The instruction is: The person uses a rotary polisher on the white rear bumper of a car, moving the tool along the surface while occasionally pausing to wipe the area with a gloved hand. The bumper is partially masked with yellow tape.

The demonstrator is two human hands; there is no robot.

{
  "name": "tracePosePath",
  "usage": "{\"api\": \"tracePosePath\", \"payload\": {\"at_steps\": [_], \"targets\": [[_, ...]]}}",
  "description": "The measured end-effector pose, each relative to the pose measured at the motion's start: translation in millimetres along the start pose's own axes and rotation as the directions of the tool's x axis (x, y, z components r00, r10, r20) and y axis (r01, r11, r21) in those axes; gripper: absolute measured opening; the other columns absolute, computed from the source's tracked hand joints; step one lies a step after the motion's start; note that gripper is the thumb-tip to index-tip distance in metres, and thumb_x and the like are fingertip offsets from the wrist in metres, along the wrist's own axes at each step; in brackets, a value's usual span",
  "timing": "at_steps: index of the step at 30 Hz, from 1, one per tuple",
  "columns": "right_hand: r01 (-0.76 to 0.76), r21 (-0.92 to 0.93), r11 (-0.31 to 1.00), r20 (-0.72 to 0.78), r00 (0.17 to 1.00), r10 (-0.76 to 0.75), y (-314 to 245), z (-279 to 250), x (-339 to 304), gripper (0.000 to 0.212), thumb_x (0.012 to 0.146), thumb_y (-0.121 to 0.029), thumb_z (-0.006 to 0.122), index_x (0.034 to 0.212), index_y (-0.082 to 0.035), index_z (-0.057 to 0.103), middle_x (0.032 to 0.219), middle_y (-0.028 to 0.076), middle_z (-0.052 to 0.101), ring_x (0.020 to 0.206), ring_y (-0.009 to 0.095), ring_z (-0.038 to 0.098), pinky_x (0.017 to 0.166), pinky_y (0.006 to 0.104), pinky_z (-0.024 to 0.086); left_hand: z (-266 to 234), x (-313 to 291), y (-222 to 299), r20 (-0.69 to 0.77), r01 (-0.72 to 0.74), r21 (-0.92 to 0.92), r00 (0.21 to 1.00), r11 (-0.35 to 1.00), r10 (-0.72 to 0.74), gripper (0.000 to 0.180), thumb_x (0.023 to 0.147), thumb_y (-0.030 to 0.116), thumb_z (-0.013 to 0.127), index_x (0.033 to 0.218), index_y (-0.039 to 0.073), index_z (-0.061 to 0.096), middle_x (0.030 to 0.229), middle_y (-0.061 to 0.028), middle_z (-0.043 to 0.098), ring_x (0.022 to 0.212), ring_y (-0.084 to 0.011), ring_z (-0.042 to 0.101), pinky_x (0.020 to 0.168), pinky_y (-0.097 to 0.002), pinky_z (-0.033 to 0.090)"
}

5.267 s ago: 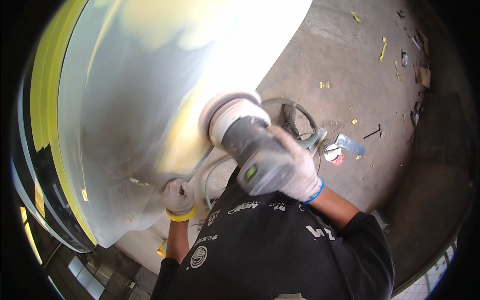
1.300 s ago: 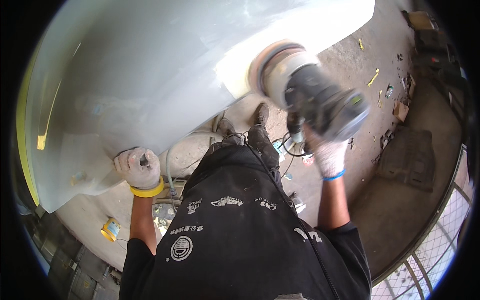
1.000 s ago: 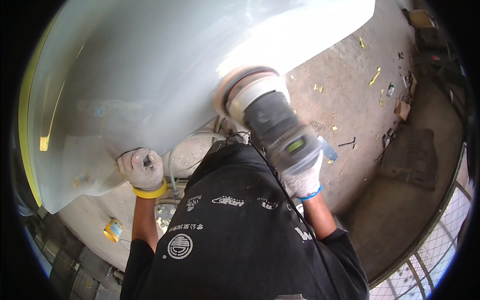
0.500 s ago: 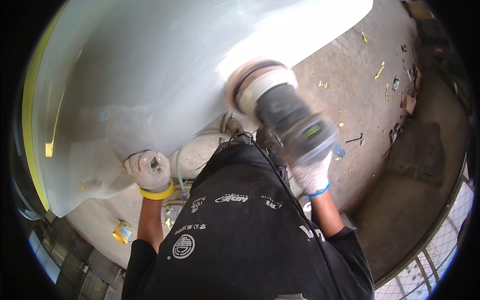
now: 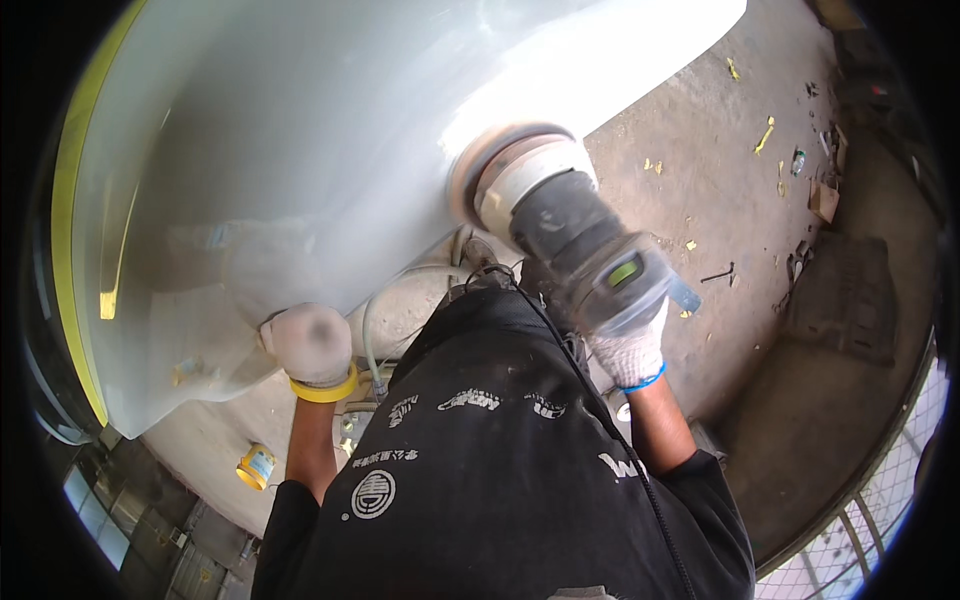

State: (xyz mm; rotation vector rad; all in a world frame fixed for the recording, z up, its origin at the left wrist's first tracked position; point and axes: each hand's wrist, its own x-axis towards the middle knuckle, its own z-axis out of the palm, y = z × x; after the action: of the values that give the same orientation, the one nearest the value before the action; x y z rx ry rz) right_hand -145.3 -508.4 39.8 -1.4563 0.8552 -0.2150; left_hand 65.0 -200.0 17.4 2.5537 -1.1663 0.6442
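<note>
Grey sander against pale panel

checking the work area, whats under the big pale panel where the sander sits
Below the panel lies dusty concrete floor with yellow scraps and a small yellow can. The sander disc covers its contact patch, and the person's dark shirt hides the floor beneath.

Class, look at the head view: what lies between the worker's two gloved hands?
In the head view, between the left hand and the right hand lie the person's black-shirted chest and a pale hose.
</note>
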Motion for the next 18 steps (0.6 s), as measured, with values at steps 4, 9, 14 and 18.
{"api": "tracePosePath", "payload": {"at_steps": [4, 9, 14, 18], "targets": [[0.195, -0.701, 0.686, -0.117, 0.917, -0.381, -11, -26, 30, 0.064, 0.070, -0.023, 0.079, 0.126, -0.006, 0.053, 0.120, 0.014, 0.058, 0.104, 0.029, 0.061, 0.083, 0.0384, 0.052, 4, -4, -4, -0.034, 0.011, -0.029, 0.999, 1.000, -0.012, 0.011, 0.076, 0.010, 0.062, 0.081, 0.011, 0.053, 0.075, -0.0027, 0.055, 0.072, -0.0260, 0.052, 0.068, -0.0429, 0.039], [0.030, -0.349, 0.937, -0.319, 0.936, -0.149, -46, -81, 86, 0.018, 0.073, -0.014, 0.071, 0.083, 0.000, 0.065, 0.069, 0.006, 0.063, 0.064, 0.017, 0.061, 0.065, 0.0291, 0.050, 4, -12, -9, -0.024, 0.014, -0.008, 1.000, 1.000, -0.014, 0.010, 0.077, 0.010, 0.062, 0.082, 0.011, 0.053, 0.076, -0.0023, 0.056, 0.071, -0.0260, 0.052, 0.068, -0.0432, 0.039], [-0.068, -0.236, 0.969, -0.288, 0.958, -0.002, -56, -116, 110, 0.011, 0.074, -0.012, 0.067, 0.076, -0.001, 0.064, 0.067, 0.003, 0.061, 0.061, 0.012, 0.058, 0.058, 0.0257, 0.045, 5, -6, -9, -0.038, -0.061, 0.029, 0.997, 0.998, 0.062, 0.011, 0.078, 0.010, 0.061, 0.084, 0.012, 0.052, 0.078, -0.0024, 0.055, 0.070, -0.0265, 0.052, 0.067, -0.0433, 0.039], [0.012, -0.287, 0.958, -0.304, 0.947, -0.103, -50, -67, 72, 0.032, 0.071, -0.008, 0.072, 0.101, 0.000, 0.062, 0.091, 0.007, 0.063, 0.082, 0.015, 0.060, 0.073, 0.0296, 0.050, 12, -29, -24, -0.050, -0.025, 0.048, 0.998, 0.999, 0.028, 0.012, 0.077, 0.009, 0.060, 0.085, 0.012, 0.051, 0.079, -0.0025, 0.055, 0.071, -0.0268, 0.051, 0.066, -0.0431, 0.038]]}}
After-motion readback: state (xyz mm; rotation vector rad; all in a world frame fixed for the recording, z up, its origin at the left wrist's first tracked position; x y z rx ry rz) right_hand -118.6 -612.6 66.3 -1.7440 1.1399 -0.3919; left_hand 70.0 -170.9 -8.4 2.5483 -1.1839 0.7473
